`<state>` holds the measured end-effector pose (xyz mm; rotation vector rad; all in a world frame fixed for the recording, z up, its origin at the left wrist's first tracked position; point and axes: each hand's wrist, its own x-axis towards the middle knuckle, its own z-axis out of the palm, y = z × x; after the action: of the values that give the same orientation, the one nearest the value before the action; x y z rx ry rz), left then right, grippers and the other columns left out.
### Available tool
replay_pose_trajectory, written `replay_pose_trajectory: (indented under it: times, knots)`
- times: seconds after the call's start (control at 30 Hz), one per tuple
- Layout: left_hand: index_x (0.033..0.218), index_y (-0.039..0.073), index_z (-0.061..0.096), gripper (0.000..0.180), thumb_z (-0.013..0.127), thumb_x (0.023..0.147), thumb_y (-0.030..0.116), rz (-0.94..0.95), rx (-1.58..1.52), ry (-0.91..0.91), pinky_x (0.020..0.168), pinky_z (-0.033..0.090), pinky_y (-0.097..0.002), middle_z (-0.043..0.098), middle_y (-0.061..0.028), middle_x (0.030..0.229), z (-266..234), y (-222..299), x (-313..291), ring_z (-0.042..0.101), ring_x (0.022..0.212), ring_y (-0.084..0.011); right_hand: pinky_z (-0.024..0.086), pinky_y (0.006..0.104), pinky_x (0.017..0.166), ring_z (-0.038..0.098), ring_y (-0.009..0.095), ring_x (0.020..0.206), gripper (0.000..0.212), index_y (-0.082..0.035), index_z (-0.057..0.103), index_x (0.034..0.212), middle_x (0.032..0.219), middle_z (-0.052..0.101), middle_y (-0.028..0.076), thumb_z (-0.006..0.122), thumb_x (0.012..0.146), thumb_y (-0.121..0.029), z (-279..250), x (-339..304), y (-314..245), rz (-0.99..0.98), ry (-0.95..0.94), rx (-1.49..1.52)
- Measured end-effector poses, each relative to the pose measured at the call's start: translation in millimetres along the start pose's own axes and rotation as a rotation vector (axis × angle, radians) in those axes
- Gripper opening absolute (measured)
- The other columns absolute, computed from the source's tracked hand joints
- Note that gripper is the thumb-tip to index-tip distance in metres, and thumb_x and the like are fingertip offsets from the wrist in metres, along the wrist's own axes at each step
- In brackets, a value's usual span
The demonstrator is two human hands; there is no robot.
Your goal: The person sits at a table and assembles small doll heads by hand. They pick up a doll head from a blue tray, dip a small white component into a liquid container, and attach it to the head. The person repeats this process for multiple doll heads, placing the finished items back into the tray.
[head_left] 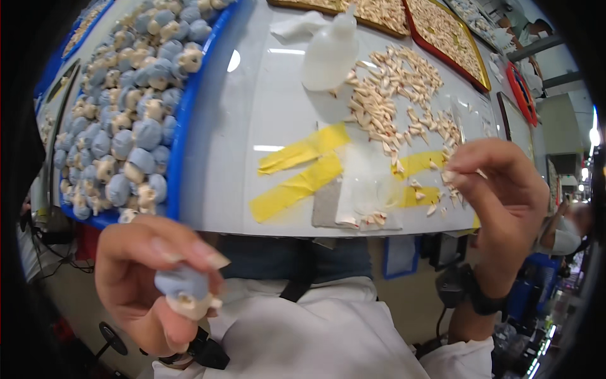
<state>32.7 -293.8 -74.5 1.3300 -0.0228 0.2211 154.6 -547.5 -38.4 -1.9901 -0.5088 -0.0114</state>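
I'm pinching a tiny cream piece in my right hand, up over the counter edge; the blue-capped figurine, clenched in my left hand's grip, is sitting lower and far leftward, cream end pointing down.

The little blue-and-cream figure in the left hand is mostly buried under the fingers and blurry this close to the lens, so I can't make out its face or shape properly. Whatever the right hand pinches at its fingertips is way too tiny to tell, maybe one of the small cream pieces from the pile. The blue tray of figures runs off the top and left into the dark fisheye rim, the red-rimmed trays are cut off at the top, and the person at the far right is just a smear.
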Motion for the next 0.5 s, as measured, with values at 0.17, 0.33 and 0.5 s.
replay_pose_trajectory:
  times: [0.17, 0.33, 0.5]
  knots:
    - [0.092, 0.003, 0.043, 0.036, 0.070, 0.077, 0.022, -0.001, -0.141, -0.066, 0.044, 0.046, -0.0202, 0.050, -0.0123, 0.086, 28.5, -34.3, 5.8, 0.056, 0.064, -0.0184, 0.039, 0.0266, 0.064, 0.050, 0.016, 0.072, 0.018, -0.001, 0.060, 0.069, 0.074, 0.053, 0.007, 0.063, 0.055, 0.009, 23.5, 12.9, 1.7, -0.189, -0.178, -0.385]
    - [0.092, -0.001, 0.046, 0.036, 0.073, 0.074, 0.015, -0.080, -0.207, -0.146, 0.055, 0.054, -0.0251, 0.049, -0.0147, 0.089, 31.0, -38.0, 16.5, 0.061, 0.065, -0.0207, 0.037, 0.0274, 0.061, 0.048, 0.018, 0.069, 0.019, -0.003, 0.060, 0.065, 0.070, 0.050, 0.005, 0.066, 0.048, 0.004, 24.1, 16.7, -10.6, -0.261, -0.206, -0.598]
    - [0.089, -0.004, 0.054, 0.031, 0.074, 0.071, 0.011, 0.008, -0.071, -0.363, 0.062, 0.054, -0.0282, 0.050, -0.0159, 0.090, 18.7, -47.0, 24.9, 0.060, 0.067, -0.0207, 0.036, 0.0286, 0.061, 0.048, 0.019, 0.069, 0.019, -0.003, 0.060, 0.064, 0.068, 0.049, 0.005, 0.067, 0.047, 0.002, 30.2, 21.5, -7.0, -0.358, -0.160, -0.674]
